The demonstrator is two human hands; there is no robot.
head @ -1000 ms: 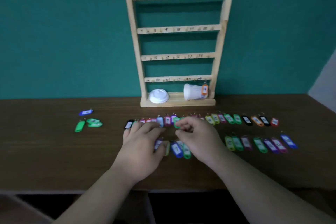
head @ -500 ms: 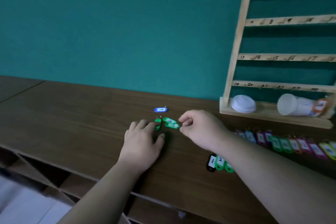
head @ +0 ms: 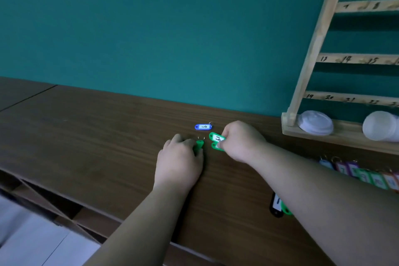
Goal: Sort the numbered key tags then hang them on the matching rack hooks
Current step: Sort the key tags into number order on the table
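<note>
A green tag (head: 217,138) marked 18 is pinched at its near end by the fingertips (head: 220,146) of the right hand (head: 243,141), with a second green tag (head: 214,146) lying just under it on the table (head: 86,136); whether that lower tag is also gripped cannot be told. The left hand (head: 179,163) is laid palm-down on the table, its fingers curled narrowly over a third green tag (head: 198,144), of which only the far end and the metal ring (head: 201,137) are seen; whether it is pinched or merely covered cannot be told. Just beyond both hands a blue tag (head: 203,127) lies flat and untouched, its number seemingly a 9.

Near the right forearm a black tag (head: 276,205) marked 1 is seen beside a green one (head: 286,210), mostly hidden by the arm. Farther right a row of tags (head: 364,174) in several colours is laid along the table.

At the right edge the wooden rack (head: 313,49) is stood against the teal wall (head: 151,28), its rails numbered 13, 14, 15 and 19, 20, 21, 22 where legible. On the rack's base ledge a white lid (head: 316,123) is rested, and a white cup (head: 381,128) is laid on its side beside it; the cup's contents cannot be seen.
</note>
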